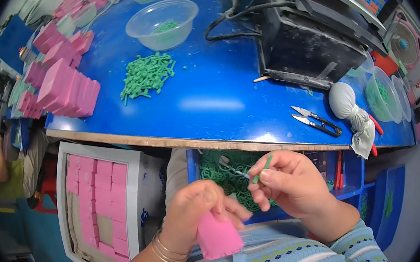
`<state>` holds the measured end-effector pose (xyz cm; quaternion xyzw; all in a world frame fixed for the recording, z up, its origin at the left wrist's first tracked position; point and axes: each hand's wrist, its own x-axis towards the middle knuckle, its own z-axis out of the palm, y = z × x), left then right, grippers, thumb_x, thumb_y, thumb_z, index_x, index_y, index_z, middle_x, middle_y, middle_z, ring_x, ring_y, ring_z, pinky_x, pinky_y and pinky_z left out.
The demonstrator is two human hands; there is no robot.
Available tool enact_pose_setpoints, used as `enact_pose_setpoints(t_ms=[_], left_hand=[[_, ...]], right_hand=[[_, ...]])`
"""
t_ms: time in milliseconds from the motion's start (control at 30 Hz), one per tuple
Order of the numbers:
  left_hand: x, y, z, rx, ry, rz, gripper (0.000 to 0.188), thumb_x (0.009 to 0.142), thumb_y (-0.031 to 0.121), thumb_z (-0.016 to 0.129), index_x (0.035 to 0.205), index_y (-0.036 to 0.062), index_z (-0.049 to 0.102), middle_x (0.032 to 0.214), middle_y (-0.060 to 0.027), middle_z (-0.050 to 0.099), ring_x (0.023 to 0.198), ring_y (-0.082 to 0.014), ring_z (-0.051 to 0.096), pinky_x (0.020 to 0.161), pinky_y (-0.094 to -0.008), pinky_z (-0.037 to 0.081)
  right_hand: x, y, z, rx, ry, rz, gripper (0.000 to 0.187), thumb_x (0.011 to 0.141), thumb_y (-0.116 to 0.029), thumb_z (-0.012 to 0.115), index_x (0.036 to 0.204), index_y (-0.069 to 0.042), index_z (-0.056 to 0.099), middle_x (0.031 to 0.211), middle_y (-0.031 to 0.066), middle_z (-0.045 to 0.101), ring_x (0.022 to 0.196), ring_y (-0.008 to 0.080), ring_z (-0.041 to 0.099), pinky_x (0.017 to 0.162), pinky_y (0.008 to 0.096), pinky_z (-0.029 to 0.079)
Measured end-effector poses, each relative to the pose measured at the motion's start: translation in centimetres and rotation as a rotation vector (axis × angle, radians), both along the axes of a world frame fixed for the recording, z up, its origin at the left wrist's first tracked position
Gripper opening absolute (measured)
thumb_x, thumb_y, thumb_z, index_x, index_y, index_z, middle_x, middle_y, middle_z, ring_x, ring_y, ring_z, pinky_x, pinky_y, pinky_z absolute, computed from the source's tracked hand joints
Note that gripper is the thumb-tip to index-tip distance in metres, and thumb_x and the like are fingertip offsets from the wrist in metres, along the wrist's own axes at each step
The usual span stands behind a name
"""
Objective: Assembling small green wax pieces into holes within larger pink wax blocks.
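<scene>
My left hand (197,204) is closed around a soft-looking pink block (220,238), held low in front of my striped sweater. Its lower part hangs out below my fingers. Just to the right, my right hand (299,180) pinches a short green stick (268,162) between thumb and fingers, apart from the pink block. Beneath both hands lies an open blue drawer (192,168) full of tangled green strands (214,165). Up on the blue table (204,80) is a pile of small green pieces (148,75), beside a clear plastic bowl (179,37) with some more.
Pink blocks (70,89) stand stacked at the table's left. A white-framed tray (129,190) of pink pieces sits below. Black-handled snips (316,120) and a tied pale cloth bundle (344,101) lie near the right edge, before a black machine (311,43). A person (6,167) sits far left.
</scene>
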<state>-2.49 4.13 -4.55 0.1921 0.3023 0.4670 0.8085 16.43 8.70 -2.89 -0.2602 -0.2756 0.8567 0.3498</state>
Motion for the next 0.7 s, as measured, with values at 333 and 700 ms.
enact_pose_setpoints(t_ms=[333,700], left_hand=[[1.1,-0.6,0.4,0.485,0.734,0.214,0.026,0.072,-0.001,0.068,0.097,-0.0018,0.061,0.086,-0.01,0.062,0.08,-0.0167,0.06,0.071,-0.0262,0.048],[0.6,-0.4,0.5,0.877,1.083,0.365,0.021,0.069,-0.005,0.067,0.089,0.0011,0.065,0.08,-0.0091,0.06,0.069,-0.0182,0.055,0.06,-0.0267,0.044]], right_hand=[[-1.1,-0.9,-1.4,0.501,-0.202,-0.076,0.02,0.085,-0.008,0.057,0.103,-0.002,0.064,0.118,0.0134,0.047,0.099,0.0179,0.05,0.085,0.0295,0.042],[-0.8,-0.9,-1.1,0.727,-0.391,-0.215,0.016,0.077,-0.004,0.065,0.093,-0.003,0.067,0.105,0.011,0.054,0.098,0.0175,0.052,0.082,0.0287,0.044]])
